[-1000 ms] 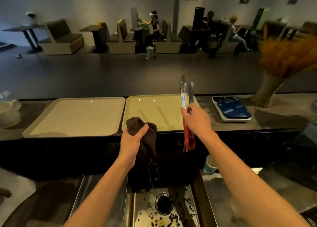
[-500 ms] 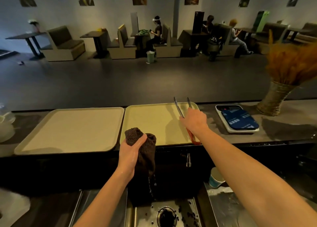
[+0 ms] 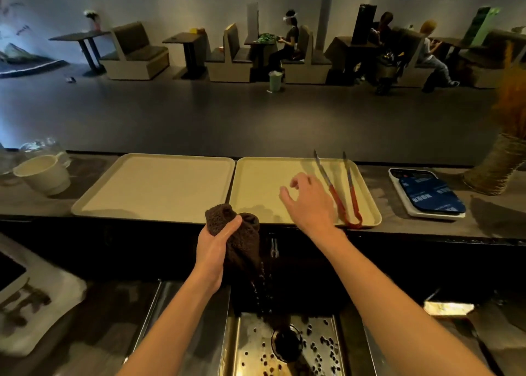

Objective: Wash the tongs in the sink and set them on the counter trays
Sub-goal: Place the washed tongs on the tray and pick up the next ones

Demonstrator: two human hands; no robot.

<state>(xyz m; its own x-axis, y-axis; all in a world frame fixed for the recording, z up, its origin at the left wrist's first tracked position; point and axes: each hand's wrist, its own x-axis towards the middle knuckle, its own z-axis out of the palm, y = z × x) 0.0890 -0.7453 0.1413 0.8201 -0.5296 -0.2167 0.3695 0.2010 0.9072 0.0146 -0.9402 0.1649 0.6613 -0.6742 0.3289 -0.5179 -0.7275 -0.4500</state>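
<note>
**dishpit_dan:** So where are the tongs (image 3: 354, 199) sitting right now?

**rinse_rita:** They're lying flat on the right tray (image 3: 256, 176) up on the desk (image 3: 398, 230). The red handles are pointing toward the person, and the metal tips are splayed apart toward the far rim. The left tray (image 3: 159, 185) is sitting right next to it, edges nearly touching.

**dishpit_dan:** And the hands?

**rinse_rita:** The right hand (image 3: 308, 202) is hovering over that same tray just left of the tongs, fingers loosely spread and gripping nothing. I can't tell if it's brushing the nearer handle. The left hand (image 3: 213, 242) is squeezing a dark brown cloth (image 3: 244, 239) above the sink (image 3: 247, 344), and water is dripping off it (the basin is looking pretty speckled with dark bits, lol).
</note>
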